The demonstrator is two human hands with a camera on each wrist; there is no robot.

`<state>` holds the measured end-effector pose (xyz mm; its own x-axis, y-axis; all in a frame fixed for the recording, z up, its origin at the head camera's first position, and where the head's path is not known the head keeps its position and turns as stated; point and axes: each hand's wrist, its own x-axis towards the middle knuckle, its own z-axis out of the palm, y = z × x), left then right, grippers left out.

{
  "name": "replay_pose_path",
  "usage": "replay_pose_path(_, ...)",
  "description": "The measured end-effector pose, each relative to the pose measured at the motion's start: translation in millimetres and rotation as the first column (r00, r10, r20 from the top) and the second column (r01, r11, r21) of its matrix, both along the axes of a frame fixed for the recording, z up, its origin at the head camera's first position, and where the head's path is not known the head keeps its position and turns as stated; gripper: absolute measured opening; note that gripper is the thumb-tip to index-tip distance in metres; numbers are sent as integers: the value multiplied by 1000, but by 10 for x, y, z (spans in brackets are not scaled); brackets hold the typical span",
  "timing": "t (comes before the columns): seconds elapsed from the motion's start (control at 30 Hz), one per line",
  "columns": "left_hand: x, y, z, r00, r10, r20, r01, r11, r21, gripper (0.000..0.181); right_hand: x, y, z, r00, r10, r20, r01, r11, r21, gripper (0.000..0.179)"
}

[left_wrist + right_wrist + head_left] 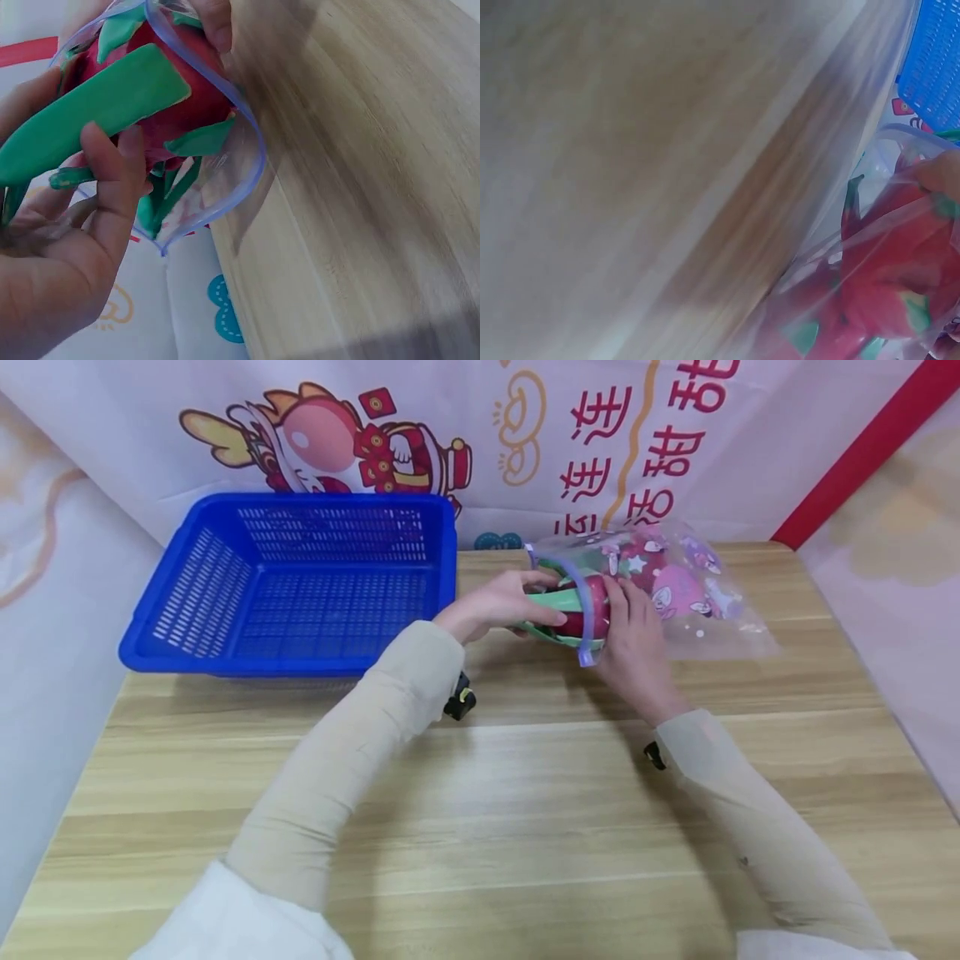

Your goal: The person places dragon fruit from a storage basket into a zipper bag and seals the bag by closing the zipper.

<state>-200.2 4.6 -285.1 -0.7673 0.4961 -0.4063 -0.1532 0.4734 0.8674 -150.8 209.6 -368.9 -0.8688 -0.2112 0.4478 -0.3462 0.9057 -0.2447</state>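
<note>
A red toy dragon fruit (572,627) with green leaf scales sits in the mouth of a clear printed zip bag (723,618). My left hand (501,600) grips its green end, thumb and fingers on either side. In the left wrist view, a long green leaf (97,112) crosses in front of the fruit, and the bag's purple zip rim (259,150) loops around it. My right hand (636,647) holds the bag's side around the fruit near the opening. More red and green shapes show through the plastic in the right wrist view.
A blue plastic basket (288,667) with slotted walls stands on the left of the wooden table (510,827). A white cloth with printed red characters and a cartoon figure (322,443) hangs along the back edge. Small black devices (460,700) are at the wrists.
</note>
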Motion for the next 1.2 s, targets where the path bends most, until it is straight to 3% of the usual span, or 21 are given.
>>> replay_pose_path(0.13,37,-11,20,997,77,17,-78,993,88,60,-33,36,12,1000,-8,-6,8,998,-61,86)
replay_pose_path(0.23,85,3,18,988,156,6,-155,976,155,51,-40,55,49,998,-38,43,42,994,-103,87)
replay_pose_path(0.4,173,44,-40,958,258,-126,-238,959,155,32,-35,63,62,990,-90,106,102,987,-123,92)
replay_pose_path(0.5,204,73,-86,940,288,-183,-264,954,141,33,-33,70,53,990,-100,96,112,986,-125,92)
replay_pose_path(0.77,261,122,-166,914,328,-239,-311,944,108,40,-19,78,20,992,-92,91,103,987,-125,85)
replay_pose_path(1.0,304,180,-209,869,448,-212,-420,892,165,32,-3,71,19,996,-62,64,69,991,-115,84)
replay_pose_path(1.2,340,266,-263,854,470,-224,-445,882,154,28,-9,80,2,1000,5,-19,-6,996,-89,82)
